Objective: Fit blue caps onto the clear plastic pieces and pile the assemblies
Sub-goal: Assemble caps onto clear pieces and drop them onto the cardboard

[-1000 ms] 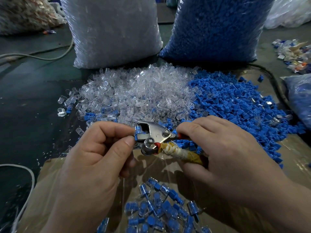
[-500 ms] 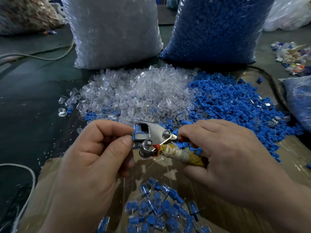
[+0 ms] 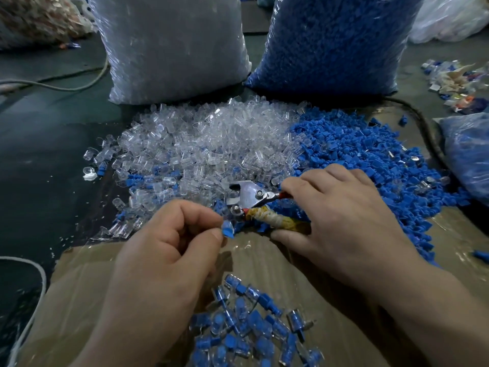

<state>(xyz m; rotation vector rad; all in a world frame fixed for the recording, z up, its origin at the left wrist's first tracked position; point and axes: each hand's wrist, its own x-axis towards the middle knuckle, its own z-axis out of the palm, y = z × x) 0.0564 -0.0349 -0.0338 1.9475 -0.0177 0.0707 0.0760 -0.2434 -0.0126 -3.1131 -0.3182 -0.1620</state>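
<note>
My left hand (image 3: 169,250) pinches a capped assembly (image 3: 227,230) between thumb and forefinger, just below and left of the tool's jaws. My right hand (image 3: 341,221) grips the pliers-like metal crimping tool (image 3: 250,198) by its tape-wrapped handles, and the jaws hold nothing. Behind the hands lies a heap of clear plastic pieces (image 3: 206,149), with a heap of blue caps (image 3: 365,160) to its right. A pile of finished assemblies (image 3: 248,327) lies on the brown cardboard (image 3: 87,287) below my hands.
Two big bags stand at the back: one of clear pieces (image 3: 172,46), one of blue caps (image 3: 333,41). Another blue-filled bag (image 3: 468,152) lies at the right edge. White cords (image 3: 39,276) cross the dark floor on the left. Scrap litter (image 3: 460,86) sits far right.
My left hand has pulled the assembly out of the tool's jaws and drawn it down and away. The tool's jaws now stand empty, and my right hand has kept its grip.
</note>
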